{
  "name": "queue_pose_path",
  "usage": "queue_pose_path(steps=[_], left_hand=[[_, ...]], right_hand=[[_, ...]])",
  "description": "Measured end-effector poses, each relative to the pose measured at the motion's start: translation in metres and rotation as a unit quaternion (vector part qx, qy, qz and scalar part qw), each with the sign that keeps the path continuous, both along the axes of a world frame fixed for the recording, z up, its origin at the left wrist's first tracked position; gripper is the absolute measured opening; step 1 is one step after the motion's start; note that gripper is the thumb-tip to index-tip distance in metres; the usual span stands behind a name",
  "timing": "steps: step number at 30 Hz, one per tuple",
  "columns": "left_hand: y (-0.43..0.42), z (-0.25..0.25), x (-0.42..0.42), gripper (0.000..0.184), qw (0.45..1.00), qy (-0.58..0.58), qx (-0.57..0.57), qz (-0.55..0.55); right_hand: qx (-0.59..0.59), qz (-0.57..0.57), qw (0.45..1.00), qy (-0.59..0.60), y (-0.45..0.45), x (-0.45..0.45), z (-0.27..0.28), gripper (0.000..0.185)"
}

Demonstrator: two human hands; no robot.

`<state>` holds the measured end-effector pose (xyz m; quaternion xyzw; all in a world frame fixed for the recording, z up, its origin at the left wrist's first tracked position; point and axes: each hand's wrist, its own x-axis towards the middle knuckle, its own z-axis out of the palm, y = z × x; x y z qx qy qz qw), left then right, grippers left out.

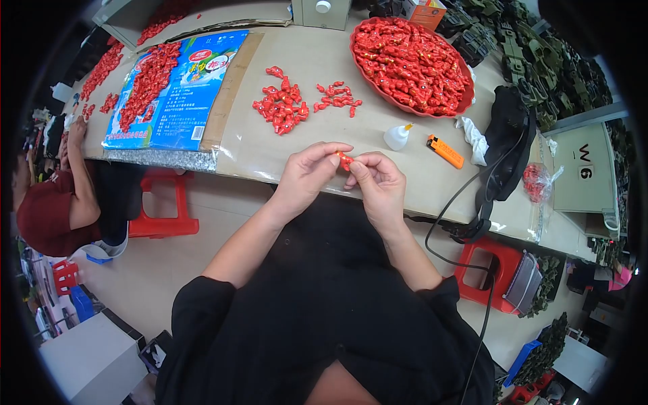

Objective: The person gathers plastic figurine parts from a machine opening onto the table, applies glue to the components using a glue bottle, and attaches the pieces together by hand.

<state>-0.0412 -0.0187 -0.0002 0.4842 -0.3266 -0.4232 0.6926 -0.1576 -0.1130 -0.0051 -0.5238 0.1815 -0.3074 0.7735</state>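
Observation:
My left hand [309, 174] and my right hand [379, 183] meet over the table's front edge. Between their fingertips they pinch a small glossy red piece [344, 160] with a bit of gold on it; its exact kind is too small to make out. Just beyond my hands lie a loose pile of similar red pieces [282, 108] and a smaller cluster of red pieces [337, 98]. A small white squeeze bottle [398, 137] with a yellow tip stands right of my fingers. Beside it rests an orange lighter [445, 151].
A red scalloped tray [353, 50] heaped with red pieces sits at the back. Left is a blue printed cardboard sheet [196, 88] with more pieces. Crumpled tissue [474, 142], a black bag [507, 128] and a cable lie right. A person [57, 202] works at far left.

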Motion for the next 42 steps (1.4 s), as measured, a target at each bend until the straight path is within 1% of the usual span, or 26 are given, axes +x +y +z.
queue_pose_path(steps=[4,5,7,11,14,22,31,35,38,42], left_hand=[[0.0009,-0.0031,0.0023,0.029,1.0,-0.019,-0.016,0.004],[0.001,-0.0025,0.0017,0.029,1.0,-0.008,-0.019,0.003],[0.0007,-0.0005,0.0003,0.03,1.0,0.014,-0.026,0.003],[-0.0002,0.0017,-0.001,0.035,0.999,0.012,-0.046,-0.001],[0.0,0.0007,-0.0006,0.035,0.998,0.016,-0.052,-0.005],[0.0008,0.0022,0.0009,0.035,0.999,0.012,-0.047,-0.02],[-0.0004,0.0035,-0.0006,0.035,0.999,0.021,-0.049,-0.007],[0.0,0.0014,0.0008,0.03,0.999,0.018,-0.041,-0.01],[-0.0003,-0.0007,0.0013,0.024,1.0,0.011,-0.022,-0.008],[-0.0005,-0.0013,0.0019,0.021,1.0,0.018,-0.001,-0.011]], right_hand=[[0.008,0.003,1.0,0.007,0.0009,-0.0021,0.0046,0.011],[0.008,0.006,1.0,0.01,0.0003,-0.0021,0.0055,0.011],[-0.004,0.009,1.0,-0.011,-0.0012,-0.0022,0.0015,0.011],[-0.063,0.008,0.997,-0.038,-0.0022,-0.0023,0.0,0.012],[-0.076,0.01,0.996,-0.051,-0.0022,-0.0028,-0.0023,0.013],[-0.059,-0.001,0.997,-0.048,-0.0004,-0.0023,-0.0005,0.014],[-0.053,-0.005,0.998,-0.04,0.0005,-0.0023,0.0022,0.015],[-0.048,-0.005,0.998,-0.037,-0.001,-0.0025,-0.0002,0.013],[-0.021,0.012,0.999,-0.029,-0.0027,-0.0029,-0.0017,0.011],[-0.002,0.02,1.0,-0.023,-0.0017,-0.0041,0.003,0.009]])
